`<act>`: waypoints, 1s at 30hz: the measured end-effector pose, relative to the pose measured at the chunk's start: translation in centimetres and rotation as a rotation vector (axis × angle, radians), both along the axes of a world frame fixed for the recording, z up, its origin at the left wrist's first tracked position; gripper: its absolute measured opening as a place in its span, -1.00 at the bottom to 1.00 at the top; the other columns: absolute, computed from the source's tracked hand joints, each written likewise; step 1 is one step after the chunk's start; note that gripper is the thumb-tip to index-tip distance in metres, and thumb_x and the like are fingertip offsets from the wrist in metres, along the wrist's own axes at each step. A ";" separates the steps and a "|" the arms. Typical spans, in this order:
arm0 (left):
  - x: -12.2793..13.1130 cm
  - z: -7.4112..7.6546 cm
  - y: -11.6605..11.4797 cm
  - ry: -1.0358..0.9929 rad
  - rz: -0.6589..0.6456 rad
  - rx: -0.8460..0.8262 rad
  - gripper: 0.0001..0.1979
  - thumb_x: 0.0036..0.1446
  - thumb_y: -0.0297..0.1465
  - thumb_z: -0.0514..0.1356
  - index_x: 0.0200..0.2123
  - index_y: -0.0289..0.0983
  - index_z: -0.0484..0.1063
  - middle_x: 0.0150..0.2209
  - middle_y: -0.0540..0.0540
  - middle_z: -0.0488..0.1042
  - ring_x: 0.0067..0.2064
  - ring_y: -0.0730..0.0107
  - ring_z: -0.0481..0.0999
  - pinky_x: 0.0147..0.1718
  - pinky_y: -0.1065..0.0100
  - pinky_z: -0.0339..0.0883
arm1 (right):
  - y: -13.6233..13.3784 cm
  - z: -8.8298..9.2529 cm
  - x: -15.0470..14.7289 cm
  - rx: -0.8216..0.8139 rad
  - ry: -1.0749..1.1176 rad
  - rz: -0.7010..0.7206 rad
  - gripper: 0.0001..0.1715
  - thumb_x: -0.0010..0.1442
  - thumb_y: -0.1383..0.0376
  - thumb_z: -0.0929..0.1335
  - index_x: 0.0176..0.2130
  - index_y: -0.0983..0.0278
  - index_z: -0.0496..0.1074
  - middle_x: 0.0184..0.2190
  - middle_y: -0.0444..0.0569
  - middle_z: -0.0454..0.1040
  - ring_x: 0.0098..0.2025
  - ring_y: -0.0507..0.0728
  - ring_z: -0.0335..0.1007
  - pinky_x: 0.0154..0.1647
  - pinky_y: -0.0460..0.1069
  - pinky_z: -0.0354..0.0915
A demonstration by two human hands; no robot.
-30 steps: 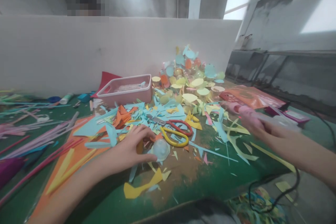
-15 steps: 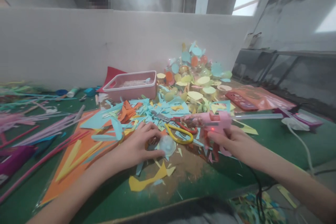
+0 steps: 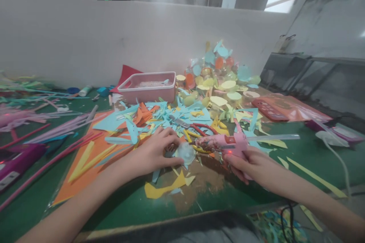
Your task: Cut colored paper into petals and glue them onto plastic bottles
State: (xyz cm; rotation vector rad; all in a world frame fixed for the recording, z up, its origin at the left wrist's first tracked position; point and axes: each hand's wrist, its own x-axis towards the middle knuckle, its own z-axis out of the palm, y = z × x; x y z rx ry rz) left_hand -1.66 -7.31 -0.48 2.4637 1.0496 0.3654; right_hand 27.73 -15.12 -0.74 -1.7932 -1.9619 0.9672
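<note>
My left hand [image 3: 159,151] is closed, thumb and fingers on the left rim of a small round translucent plastic piece [image 3: 187,153] low over the table. In my right hand [image 3: 248,163] is a pink hot glue gun [image 3: 232,142], its red light lit and a clear glue stick [image 3: 275,136] poking out of the back. The gun's nozzle, crusted with residue, points left and ends at or just above the plastic piece; I cannot tell whether they touch. Behind them lie scissors [image 3: 196,126] with red handles and another tool with yellow handles [image 3: 189,136], among paper scraps.
A pink basket [image 3: 146,93] stands at the back, beside a pile of clear plastic domes with coloured paper discs [image 3: 218,70]. Orange sheets [image 3: 82,159] and pink sticks [image 3: 71,153] lie left. A red phone-like case [image 3: 266,110] is at the right. A person's head shows beyond the partition [image 3: 71,34].
The glue gun has come left and slightly down, bringing its nozzle to the plastic piece. My right fingers have closed in around its handle. The camera view has shifted a little.
</note>
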 end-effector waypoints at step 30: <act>0.1 -0.4 0.3 -0.010 -0.016 0.047 -0.65 0.15 -0.06 0.28 -0.12 -0.15 0.49 -0.06 -0.10 0.42 -0.02 0.14 0.29 -0.02 0.13 0.24 | -0.3 0.0 -0.1 0.005 -0.033 0.000 -0.21 0.29 -0.29 0.09 -0.64 0.18 0.24 -0.63 -0.11 0.34 -0.46 0.13 0.36 -0.26 -0.01 0.28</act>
